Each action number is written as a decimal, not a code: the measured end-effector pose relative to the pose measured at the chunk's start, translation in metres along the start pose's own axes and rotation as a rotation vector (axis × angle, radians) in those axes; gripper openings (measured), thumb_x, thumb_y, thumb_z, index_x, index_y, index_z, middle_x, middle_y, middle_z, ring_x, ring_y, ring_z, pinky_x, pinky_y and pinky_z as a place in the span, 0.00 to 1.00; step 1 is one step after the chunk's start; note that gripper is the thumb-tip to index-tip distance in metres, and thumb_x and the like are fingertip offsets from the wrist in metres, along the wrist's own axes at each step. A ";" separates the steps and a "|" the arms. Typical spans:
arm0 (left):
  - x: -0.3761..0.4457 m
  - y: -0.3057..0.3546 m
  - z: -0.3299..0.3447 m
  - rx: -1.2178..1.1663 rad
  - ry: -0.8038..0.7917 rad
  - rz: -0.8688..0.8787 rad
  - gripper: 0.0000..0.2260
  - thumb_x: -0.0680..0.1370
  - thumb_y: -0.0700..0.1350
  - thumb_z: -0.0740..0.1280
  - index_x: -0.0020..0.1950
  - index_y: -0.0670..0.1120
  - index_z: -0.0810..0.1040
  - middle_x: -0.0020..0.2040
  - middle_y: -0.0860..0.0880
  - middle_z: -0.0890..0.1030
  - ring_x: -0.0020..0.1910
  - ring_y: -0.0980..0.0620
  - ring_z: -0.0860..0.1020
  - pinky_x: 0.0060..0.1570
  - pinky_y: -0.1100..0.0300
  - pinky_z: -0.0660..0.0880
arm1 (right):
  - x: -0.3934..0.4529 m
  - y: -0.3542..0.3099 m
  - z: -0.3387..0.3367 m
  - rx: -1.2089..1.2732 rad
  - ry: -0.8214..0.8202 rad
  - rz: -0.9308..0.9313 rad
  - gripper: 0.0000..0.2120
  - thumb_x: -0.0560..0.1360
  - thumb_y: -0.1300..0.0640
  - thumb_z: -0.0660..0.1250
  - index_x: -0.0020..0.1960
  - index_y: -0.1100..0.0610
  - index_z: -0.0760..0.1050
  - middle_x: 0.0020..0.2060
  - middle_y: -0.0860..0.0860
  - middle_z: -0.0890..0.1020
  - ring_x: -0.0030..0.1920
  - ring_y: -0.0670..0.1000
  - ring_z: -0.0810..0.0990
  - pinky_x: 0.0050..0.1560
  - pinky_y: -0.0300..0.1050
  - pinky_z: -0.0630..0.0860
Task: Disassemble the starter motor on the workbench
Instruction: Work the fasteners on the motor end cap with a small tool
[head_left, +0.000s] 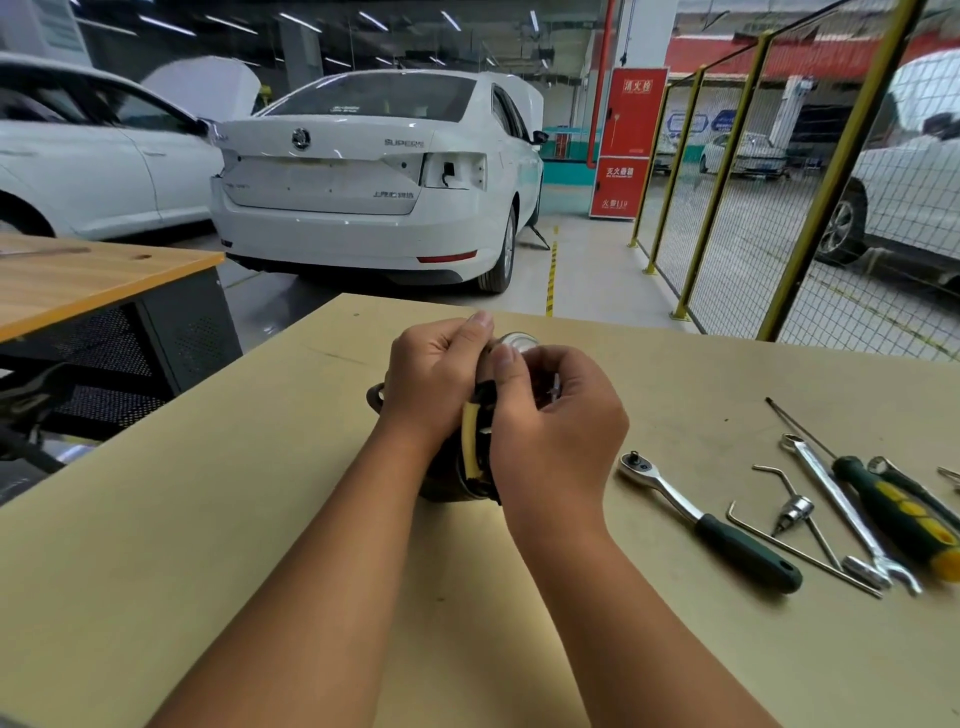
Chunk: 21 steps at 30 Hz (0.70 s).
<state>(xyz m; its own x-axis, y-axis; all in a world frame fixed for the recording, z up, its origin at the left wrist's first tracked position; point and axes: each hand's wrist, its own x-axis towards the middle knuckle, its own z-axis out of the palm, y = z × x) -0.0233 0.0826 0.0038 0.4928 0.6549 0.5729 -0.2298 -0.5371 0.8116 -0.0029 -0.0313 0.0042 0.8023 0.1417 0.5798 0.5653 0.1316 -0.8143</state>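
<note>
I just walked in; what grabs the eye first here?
Two bare hands, the left hand and right hand, grip a dark starter motor at the middle of the tan workbench. To their right lie a ratchet and other tools. Behind the bench stands a white car.

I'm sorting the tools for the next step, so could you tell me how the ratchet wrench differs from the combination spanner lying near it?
The ratchet wrench has a dark green grip and a round drive head; the combination spanner is bare metal throughout, with a ring end and an open end. The ratchet wrench lies nearer the starter motor, the combination spanner farther right, beside the screwdriver. Both lie flat and untouched on the workbench, angled alike.
</note>
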 end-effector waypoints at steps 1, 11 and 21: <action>0.000 -0.001 0.000 0.002 -0.002 0.000 0.23 0.82 0.51 0.64 0.29 0.46 0.64 0.28 0.49 0.63 0.31 0.50 0.63 0.34 0.53 0.61 | -0.001 0.000 0.001 -0.053 0.003 -0.061 0.08 0.76 0.56 0.72 0.40 0.50 0.76 0.36 0.43 0.79 0.38 0.45 0.76 0.38 0.34 0.70; 0.000 -0.003 -0.001 -0.004 0.002 -0.008 0.24 0.81 0.54 0.65 0.30 0.41 0.68 0.28 0.46 0.66 0.31 0.49 0.65 0.33 0.44 0.68 | -0.001 0.004 -0.003 0.003 -0.033 -0.053 0.04 0.76 0.53 0.72 0.47 0.50 0.77 0.37 0.43 0.79 0.39 0.46 0.78 0.41 0.40 0.74; 0.000 -0.002 0.000 0.015 -0.010 0.005 0.24 0.82 0.50 0.64 0.25 0.53 0.70 0.24 0.56 0.65 0.28 0.55 0.64 0.33 0.58 0.62 | -0.001 -0.001 -0.001 -0.147 -0.012 -0.070 0.09 0.76 0.55 0.72 0.40 0.54 0.75 0.36 0.47 0.76 0.37 0.46 0.72 0.39 0.29 0.66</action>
<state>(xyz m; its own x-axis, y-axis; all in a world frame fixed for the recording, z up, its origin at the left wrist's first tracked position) -0.0230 0.0842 0.0024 0.5004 0.6469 0.5754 -0.2195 -0.5481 0.8071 -0.0040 -0.0322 0.0051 0.7583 0.1487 0.6348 0.6423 -0.0033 -0.7665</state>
